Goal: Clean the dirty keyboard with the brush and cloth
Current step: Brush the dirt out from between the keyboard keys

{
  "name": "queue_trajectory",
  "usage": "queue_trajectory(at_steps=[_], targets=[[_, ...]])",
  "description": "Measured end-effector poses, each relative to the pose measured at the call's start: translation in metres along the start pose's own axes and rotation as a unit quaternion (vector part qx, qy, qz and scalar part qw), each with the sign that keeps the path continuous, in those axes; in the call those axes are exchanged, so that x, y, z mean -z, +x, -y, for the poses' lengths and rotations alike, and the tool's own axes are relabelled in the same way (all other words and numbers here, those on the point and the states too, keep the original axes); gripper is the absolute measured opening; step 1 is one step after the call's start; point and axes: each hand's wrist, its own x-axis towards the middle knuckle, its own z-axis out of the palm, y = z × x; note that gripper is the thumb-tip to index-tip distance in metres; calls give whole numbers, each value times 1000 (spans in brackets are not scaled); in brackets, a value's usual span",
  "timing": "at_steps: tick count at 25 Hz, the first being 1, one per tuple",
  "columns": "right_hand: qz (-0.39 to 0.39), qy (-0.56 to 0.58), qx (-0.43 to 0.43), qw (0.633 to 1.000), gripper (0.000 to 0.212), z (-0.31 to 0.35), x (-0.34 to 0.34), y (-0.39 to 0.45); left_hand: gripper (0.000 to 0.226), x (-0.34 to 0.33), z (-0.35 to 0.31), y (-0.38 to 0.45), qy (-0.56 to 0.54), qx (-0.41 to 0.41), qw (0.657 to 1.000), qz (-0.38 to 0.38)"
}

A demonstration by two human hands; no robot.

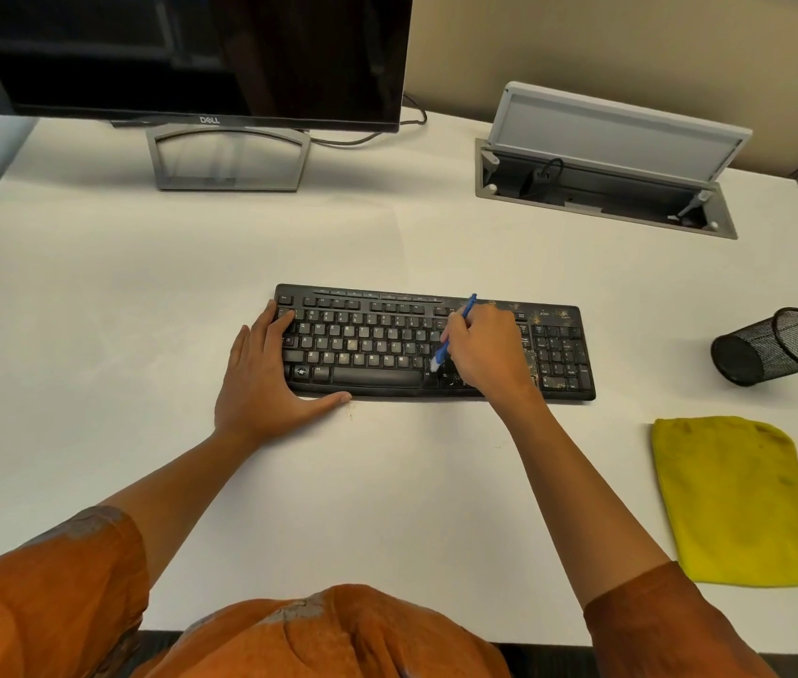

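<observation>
A person's right hand (485, 349) keeps a closed grip on a blue brush (453, 332), bristles down among a black keyboard's (431, 342) right-hand keys at mid-surface; flat left hand (265, 379) steadies it. Short strokes toward the edge look best; yellow cloth (734, 501) waits.

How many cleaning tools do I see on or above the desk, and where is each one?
2. The blue brush is held in the right hand over the keyboard. The yellow cloth lies on the desk, right of the keyboard.
</observation>
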Motion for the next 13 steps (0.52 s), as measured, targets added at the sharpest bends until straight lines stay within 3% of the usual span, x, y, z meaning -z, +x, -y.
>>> queue_trajectory(at_steps=[3, 8, 13], targets=[[-39, 71, 8, 997, 41, -2, -7, -6, 120, 0, 0, 0, 3, -1, 1000, -1], [5, -13, -6, 1000, 44, 1, -7, -11, 120, 0, -1, 0, 4, -5, 1000, -5], [-42, 116, 22, 992, 33, 14, -10, -9, 120, 1, -2, 0, 6, -3, 1000, -3]])
